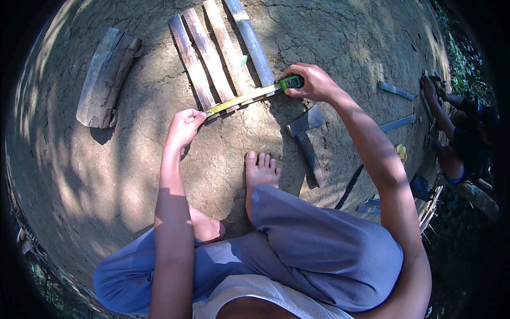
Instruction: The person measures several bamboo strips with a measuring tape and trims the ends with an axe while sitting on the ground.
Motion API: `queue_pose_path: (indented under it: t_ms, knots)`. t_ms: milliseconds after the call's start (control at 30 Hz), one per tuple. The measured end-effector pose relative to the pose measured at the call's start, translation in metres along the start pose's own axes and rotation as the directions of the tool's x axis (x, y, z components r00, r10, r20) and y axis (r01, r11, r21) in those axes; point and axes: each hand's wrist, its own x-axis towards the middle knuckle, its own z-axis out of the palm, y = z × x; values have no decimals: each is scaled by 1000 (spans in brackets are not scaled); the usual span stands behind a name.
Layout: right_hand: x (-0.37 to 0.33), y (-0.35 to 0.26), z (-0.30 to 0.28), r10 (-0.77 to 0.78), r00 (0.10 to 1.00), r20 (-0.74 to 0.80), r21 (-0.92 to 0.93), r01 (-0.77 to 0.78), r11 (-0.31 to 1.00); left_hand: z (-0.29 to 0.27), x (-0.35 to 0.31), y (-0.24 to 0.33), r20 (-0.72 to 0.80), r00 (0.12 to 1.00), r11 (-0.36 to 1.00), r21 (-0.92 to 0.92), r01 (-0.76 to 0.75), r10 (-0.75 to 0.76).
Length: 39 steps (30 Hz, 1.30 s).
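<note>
I squat on cracked bare earth. My left hand (185,126) pinches the free end of a yellow measuring tape (241,99). My right hand (312,83) holds the tape's green and black case (291,82). The tape is stretched across the near ends of several flat wooden slats (208,53) that lie side by side on the ground. A grey slat (251,40) is the rightmost of them. My bare foot (260,170) rests just below the tape.
An axe (305,133) lies on the ground right of my foot. A curved slab of bark or wood (106,77) lies at the upper left. More slats (396,90) lie at the right, where another person (459,133) sits.
</note>
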Motion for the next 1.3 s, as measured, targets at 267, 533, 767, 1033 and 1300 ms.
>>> queue_pose_path:
  t_ms: [267,533,767,1033,1300]
  knots:
    - [3,-4,1,21,999,34,-7,-21,1000,0,5,-8,11,1000,1000,-21,-11,11]
    - [1,-6,0,47,998,39,-25,-46,999,-1,4,-5,26,1000,999,-36,2,-1]
    - [-2,-16,0,69,997,45,-157,-62,986,-2,6,-7,29,1000,1000,-23,3,-2]
    - [-2,-16,4,62,997,52,-201,-50,978,-3,7,-7,31,999,1000,0,7,-7]
    - [0,-22,0,60,997,44,-197,-50,979,-5,7,-9,36,999,1000,10,19,-19]
